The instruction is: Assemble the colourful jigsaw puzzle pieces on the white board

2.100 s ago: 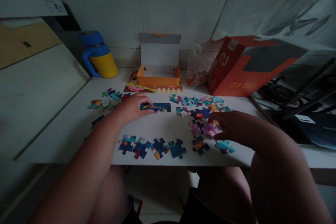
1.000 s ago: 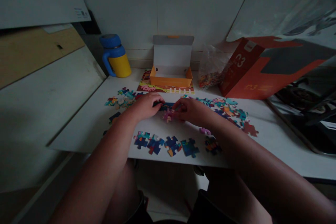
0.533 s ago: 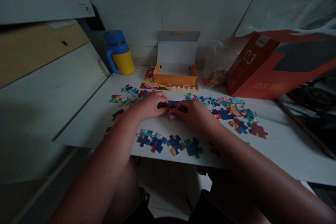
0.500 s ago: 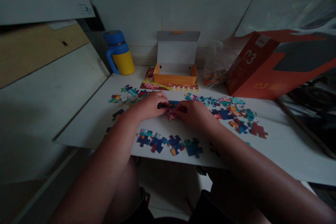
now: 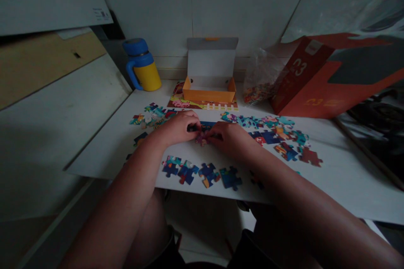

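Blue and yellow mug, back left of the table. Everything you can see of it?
The insulated mug stands upright at the back left of the white table, with its base on the tabletop. It has a closed, rounded blue lid, a blue collar below that with a dark line at the join, and a yellow lower body. A blue loop handle sticks out on its left. It looks like smooth plastic. No hand touches it. The dim light hides any finer detail.
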The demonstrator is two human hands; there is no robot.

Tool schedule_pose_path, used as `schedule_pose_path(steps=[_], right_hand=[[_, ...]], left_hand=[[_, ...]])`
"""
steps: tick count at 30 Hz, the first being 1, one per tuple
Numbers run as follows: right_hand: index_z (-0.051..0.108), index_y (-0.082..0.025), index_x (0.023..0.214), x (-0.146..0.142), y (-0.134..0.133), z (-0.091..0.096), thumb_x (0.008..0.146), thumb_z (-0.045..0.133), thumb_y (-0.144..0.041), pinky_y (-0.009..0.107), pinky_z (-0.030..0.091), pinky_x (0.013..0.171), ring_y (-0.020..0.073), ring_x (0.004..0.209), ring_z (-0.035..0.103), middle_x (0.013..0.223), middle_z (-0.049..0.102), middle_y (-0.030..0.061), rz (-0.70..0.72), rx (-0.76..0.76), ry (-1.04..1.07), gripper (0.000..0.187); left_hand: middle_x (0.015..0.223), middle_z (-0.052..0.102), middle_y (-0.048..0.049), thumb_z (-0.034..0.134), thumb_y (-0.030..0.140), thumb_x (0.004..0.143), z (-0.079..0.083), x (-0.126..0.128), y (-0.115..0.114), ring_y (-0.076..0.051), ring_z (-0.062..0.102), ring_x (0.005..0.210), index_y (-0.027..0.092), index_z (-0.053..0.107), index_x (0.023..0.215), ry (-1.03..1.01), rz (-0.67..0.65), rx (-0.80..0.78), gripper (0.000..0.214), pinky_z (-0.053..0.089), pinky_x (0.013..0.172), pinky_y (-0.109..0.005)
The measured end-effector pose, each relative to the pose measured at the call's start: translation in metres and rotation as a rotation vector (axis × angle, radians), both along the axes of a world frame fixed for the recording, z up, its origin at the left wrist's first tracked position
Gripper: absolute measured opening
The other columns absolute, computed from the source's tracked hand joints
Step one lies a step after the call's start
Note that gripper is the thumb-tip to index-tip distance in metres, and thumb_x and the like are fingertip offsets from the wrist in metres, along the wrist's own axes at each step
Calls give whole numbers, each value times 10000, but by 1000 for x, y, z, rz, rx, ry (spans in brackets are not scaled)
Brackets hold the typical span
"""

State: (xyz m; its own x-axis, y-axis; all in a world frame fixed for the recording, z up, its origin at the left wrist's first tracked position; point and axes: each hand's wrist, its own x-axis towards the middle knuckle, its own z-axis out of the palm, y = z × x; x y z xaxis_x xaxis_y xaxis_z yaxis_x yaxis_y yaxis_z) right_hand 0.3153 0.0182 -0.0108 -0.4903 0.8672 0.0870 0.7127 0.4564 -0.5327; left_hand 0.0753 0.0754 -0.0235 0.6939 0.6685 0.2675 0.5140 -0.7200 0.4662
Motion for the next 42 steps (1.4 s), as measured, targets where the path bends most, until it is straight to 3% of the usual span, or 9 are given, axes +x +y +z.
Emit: schedule_pose_path(steps=[5, 10, 13, 15, 17, 22, 29, 36, 42], right_hand=[[845, -258, 1058, 1, 1, 1, 958, 676, -220, 341, 523, 880, 233, 971, 730, 1110, 800, 67, 25, 32, 15, 200], [819, -238, 988, 46, 6, 31, 966, 693, -411, 320, 458, 709, 186, 726, 668, 883, 780, 46, -194, 54, -85, 216], [822, -248, 1022, 86, 4, 50, 857, 781, -562, 315, 428, 630, 182, 659, 647, 843, 760, 35, -183, -197, -272, 357], [812, -264, 1101, 103, 1, 55, 759, 843, -633, 315, 448, 632, 210, 731, 684, 943, 773, 50, -145, -350, -365, 504], [793, -267, 1137, 108, -4, 53, 705, 870, -669, 329, 473, 669, 248, 836, 711, 1052, 776, 71, -135, -404, -433, 596], [759, -243, 1099, 96, -8, 40, 737, 871, -589, 362, 462, 742, 298, 971, 708, 1118, 771, 90, -167, -339, -576, 513], [747, -237, 1035, 91, -9, 40, 781, 843, -529, 349, 424, 709, 275, 914, 694, 1072, 771, 92, -118, -331, -560, 399], [665, -251, 985, 81, -10, 36, 765, 868, -500, 329, 406, 674, 226, 837, 665, 972, 753, 36, -47, -297, -374, 390], [649, -256, 1155, 50, -8, 27, 822, 860, -457, 305, 425, 675, 201, 797, 675, 958, 762, 22, -53, -200, -174, 443]], left_hand=[[1049, 717, -59, 775, 159, 853, -1, 0, -1, -242, 695, 1022, 224, 758, 890, 17, 8, 0, 77, 544, 959, -400], [1014, 710, -57, 766, 179, 889, 1, 1, -2, -236, 689, 1004, 220, 764, 907, 6, 10, 20, 45, 545, 941, -388], [1024, 713, -54, 772, 192, 899, 2, 1, -2, -236, 689, 1016, 226, 771, 937, 6, 6, 24, 51, 541, 952, -391], [1028, 715, -55, 771, 192, 904, 1, 2, -2, -234, 691, 1010, 226, 773, 948, 4, 8, 20, 55, 542, 952, -391], [1024, 713, -54, 771, 185, 903, 1, 2, -2, -231, 691, 1002, 224, 770, 949, -6, 7, 21, 60, 542, 950, -390], [1015, 704, -53, 753, 179, 915, 1, 1, -1, -231, 680, 995, 219, 754, 963, -18, -3, 36, 63, 539, 931, -393], [1029, 700, -48, 770, 187, 909, -2, -1, 0, -230, 679, 1013, 228, 747, 960, -8, 23, 30, 70, 541, 958, -406], [1028, 696, -52, 770, 177, 910, -4, -1, 0, -233, 679, 1007, 224, 749, 968, -19, 15, 38, 77, 544, 948, -402], [1043, 704, -56, 788, 189, 888, -6, -1, 2, -241, 683, 1022, 218, 741, 969, 9, 33, 49, 99, 545, 947, -403]])
